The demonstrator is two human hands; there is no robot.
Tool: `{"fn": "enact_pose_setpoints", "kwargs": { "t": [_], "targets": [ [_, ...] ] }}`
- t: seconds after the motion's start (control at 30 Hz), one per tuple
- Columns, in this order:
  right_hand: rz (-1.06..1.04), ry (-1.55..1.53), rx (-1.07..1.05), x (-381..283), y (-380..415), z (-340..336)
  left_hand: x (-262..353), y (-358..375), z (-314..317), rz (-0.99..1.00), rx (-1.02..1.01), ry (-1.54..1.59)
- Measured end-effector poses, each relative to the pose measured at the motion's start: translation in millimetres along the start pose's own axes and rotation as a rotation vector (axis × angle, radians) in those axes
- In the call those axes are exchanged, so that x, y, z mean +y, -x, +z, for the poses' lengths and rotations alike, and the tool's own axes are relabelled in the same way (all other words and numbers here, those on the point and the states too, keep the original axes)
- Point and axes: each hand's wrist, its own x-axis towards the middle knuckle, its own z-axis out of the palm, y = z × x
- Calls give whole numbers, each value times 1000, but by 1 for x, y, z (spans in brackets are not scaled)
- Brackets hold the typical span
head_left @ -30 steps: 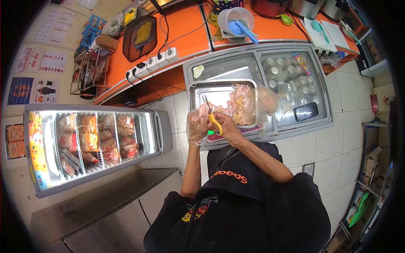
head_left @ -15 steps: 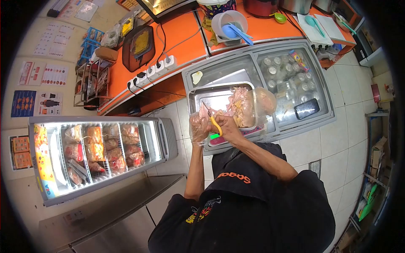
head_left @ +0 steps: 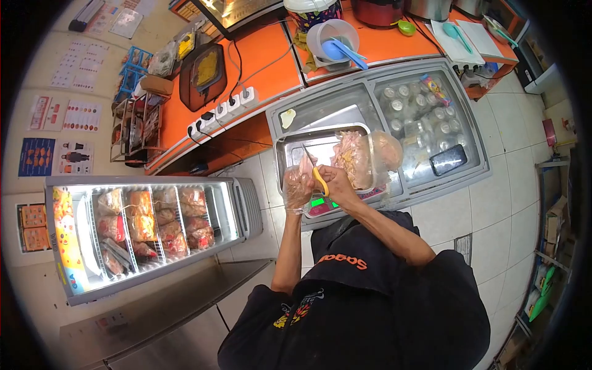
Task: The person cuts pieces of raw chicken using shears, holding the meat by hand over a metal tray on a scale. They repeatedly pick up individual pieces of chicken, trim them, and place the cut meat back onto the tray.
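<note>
My left hand [head_left: 298, 189], in a clear plastic glove, is closed around a pale pink strip of raw meat [head_left: 306, 165] that sticks up from the fingers. My right hand [head_left: 339, 187] grips yellow-handled scissors [head_left: 321, 180], their blades lying against the strip. Both hands are over the near edge of a metal tray [head_left: 280, 147]. On the tray's right side lies a heap of raw meat [head_left: 353, 159] in clear plastic. Partly hidden below the tray is a pink scale [head_left: 319, 208] with a green display.
The tray rests on a glass-topped chest freezer [head_left: 394, 73] with cans inside; a phone [head_left: 448, 160] lies on its right. Behind stands an orange counter [head_left: 265, 58] with a power strip [head_left: 225, 111]. At left, a lit display fridge [head_left: 154, 228] holds bagged food.
My left hand and the strip of meat have shifted slightly right, closer to my right hand. The scissors have moved a little right too, and more of the green display shows.
</note>
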Motion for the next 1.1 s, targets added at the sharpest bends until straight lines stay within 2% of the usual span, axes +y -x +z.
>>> {"fn": "enact_pose_setpoints", "kwargs": {
  "t": [0.1,0.2,0.27,0.33,0.43,0.47,0.53,0.57,0.67,0.7,0.8,0.83,0.93,0.97,1.03,1.07,1.1],
  "targets": [
    [-137,-49,99,-7,-8,-9,-11,27,22,-280,-46,207],
    [-189,5,187,-45,-17,-26,5,10,15,-172,-262,171],
    [-235,15,190,-59,-17,-42,1,-11,29,-214,-371,251],
    [-188,61,247,-62,-11,-55,7,-35,40,-299,-463,328],
    [-139,92,263,-55,2,-72,-10,-28,84,-289,-467,202],
    [-131,92,260,-50,6,-77,-12,-26,84,-269,-475,298],
    [-75,130,308,-46,17,-85,-5,-42,40,-220,-501,487],
    [-67,126,317,-43,23,-91,0,-51,13,-541,-683,585],
    [-68,107,331,-37,30,-106,-33,-10,27,-694,-732,365],
    [-66,94,329,-35,29,-108,-34,2,39,-662,-742,223],
    [-39,139,289,-40,23,-96,-17,12,47,-694,-561,109],
    [-48,163,260,-44,23,-89,-14,11,48,-751,-540,158],
    [-51,184,179,-32,18,-87,-6,3,32,-948,-293,677],
    [-21,191,135,-27,18,-86,-1,-3,21,-961,-252,687],
    [50,182,37,-30,22,-74,-13,2,19,-904,-62,932],
    [107,296,-29,-23,22,-75,-19,4,18,-869,37,1051],
    [163,410,-94,-11,20,-78,-18,-1,11,-930,39,1134]
  ]
}}
